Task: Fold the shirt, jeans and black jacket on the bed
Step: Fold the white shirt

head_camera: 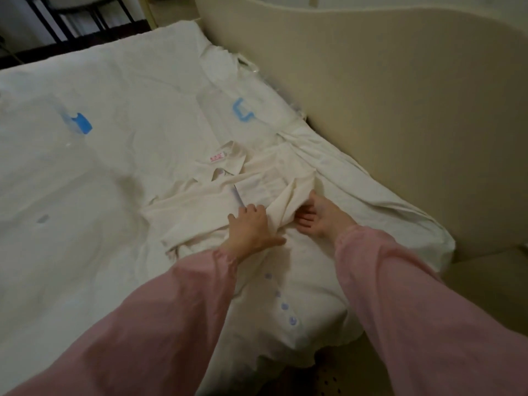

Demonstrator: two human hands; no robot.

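A cream-white shirt (197, 201) lies spread on the bed, collar with a pink label toward the far side, its button row running toward me. My left hand (251, 230) lies flat on the shirt's front near the placket, fingers straight. Beside it, my right hand (317, 215) rests on the cloth with its fingers tucked under a raised fold of fabric (288, 201). Both arms wear pink sleeves. No jeans or black jacket are in view.
The bed (85, 181) has a white sheet with blue printed marks. A cream headboard (400, 110) curves along the right side. Dark furniture legs (71, 21) stand beyond the far edge. The bed's near corner drops off below my arms.
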